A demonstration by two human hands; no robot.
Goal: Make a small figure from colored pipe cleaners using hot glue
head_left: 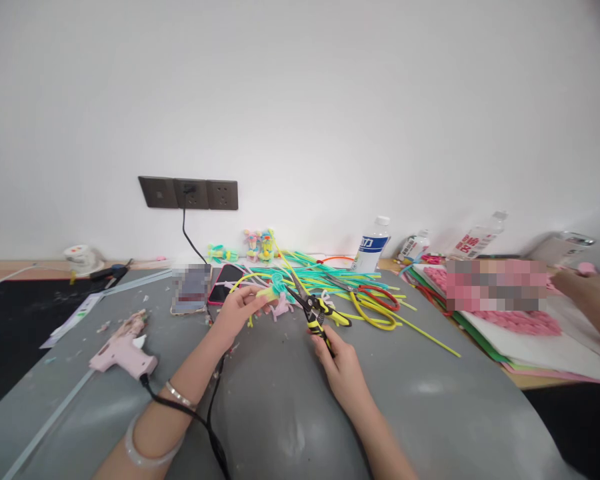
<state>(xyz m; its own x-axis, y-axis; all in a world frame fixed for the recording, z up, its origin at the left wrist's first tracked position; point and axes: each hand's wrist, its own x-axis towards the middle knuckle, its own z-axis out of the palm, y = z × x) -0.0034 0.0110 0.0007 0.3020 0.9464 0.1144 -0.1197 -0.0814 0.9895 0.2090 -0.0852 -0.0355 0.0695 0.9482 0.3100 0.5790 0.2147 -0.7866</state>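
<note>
My left hand point(237, 308) pinches a small twisted piece of yellow and teal pipe cleaner point(270, 290) just above the grey mat point(420, 393). My right hand point(341, 360) grips the yellow-and-black handles of a pair of cutters point(314, 312). The cutter blades point up and left toward the held piece, close to it. A small pink pipe-cleaner figure point(282, 309) lies on the mat right under the held piece.
A pink glue gun point(123, 350) lies at left, its black cord crossing my left forearm. Loose teal and yellow pipe cleaners point(330, 277), scissors with red and yellow handles point(377, 303), two phones point(207, 287), water bottles point(373, 245) and another person's hand point(587, 287) over pink work at right.
</note>
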